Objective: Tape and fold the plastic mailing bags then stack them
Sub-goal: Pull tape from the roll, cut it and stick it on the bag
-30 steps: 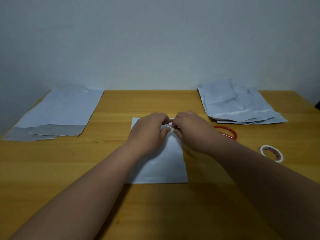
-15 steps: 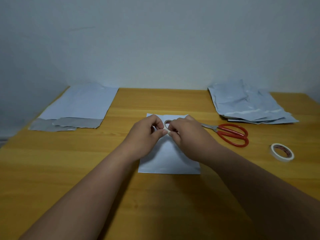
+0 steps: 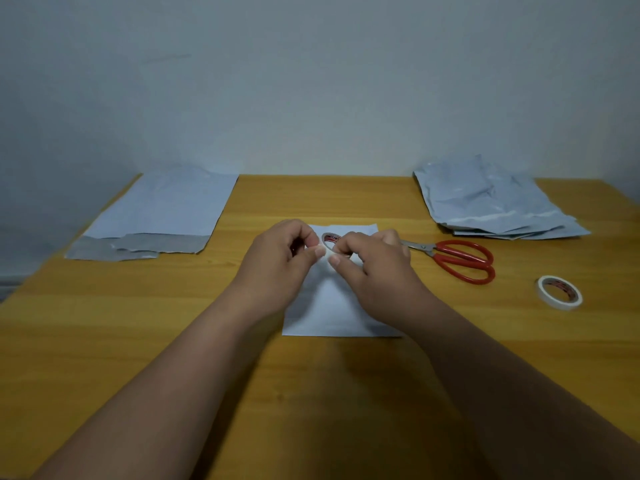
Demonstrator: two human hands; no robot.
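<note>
Mailing bag (image 3: 332,306) lies flat just under both hands, left hand (image 3: 277,261) and right hand (image 3: 374,268) pinching a small tape roll (image 3: 329,241) between closed fingertips (image 3: 320,251), scissors (image 3: 457,259) off right.

Hands (image 3: 332,261) now expose the tape roll (image 3: 329,239).

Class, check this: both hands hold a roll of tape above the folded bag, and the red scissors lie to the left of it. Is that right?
Not quite. The head view shows the red scissors lying to the right of the folded bag. Both the left hand and right hand do hold the roll of tape.
</note>
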